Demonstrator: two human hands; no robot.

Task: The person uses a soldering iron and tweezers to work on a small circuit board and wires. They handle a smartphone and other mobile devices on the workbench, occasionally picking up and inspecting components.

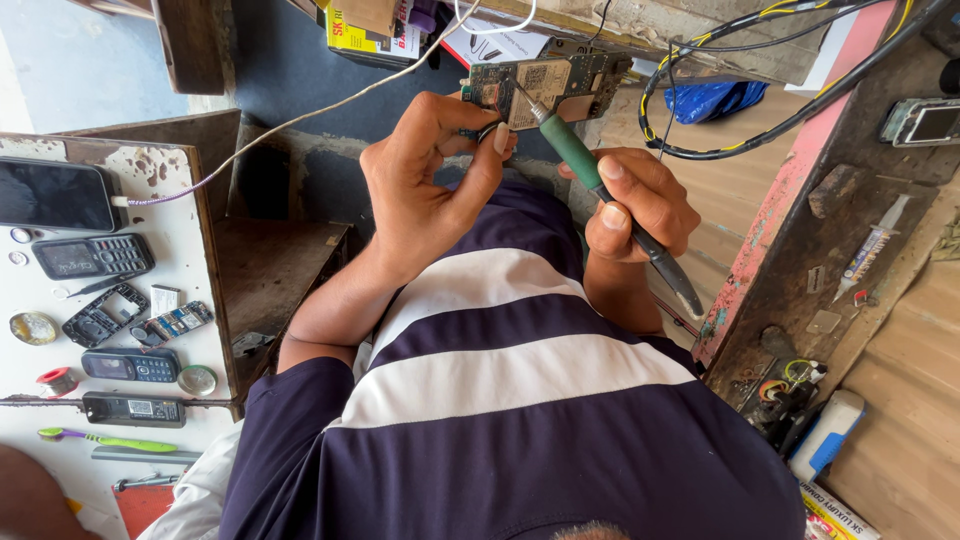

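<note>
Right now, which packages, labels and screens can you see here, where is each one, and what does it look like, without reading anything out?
Smartphone: left table, top; black rectangle, dark screen.
Keypad phone: below it; black, grey screen.
Box: top centre; yellow, red and black print.
Label: circuit board in left hand; pale square.
Phone: top right bench; silver frame, pale screen.
Packet: bottom right; white and yellow, red print.
Right hand holds green soldering iron.
</note>
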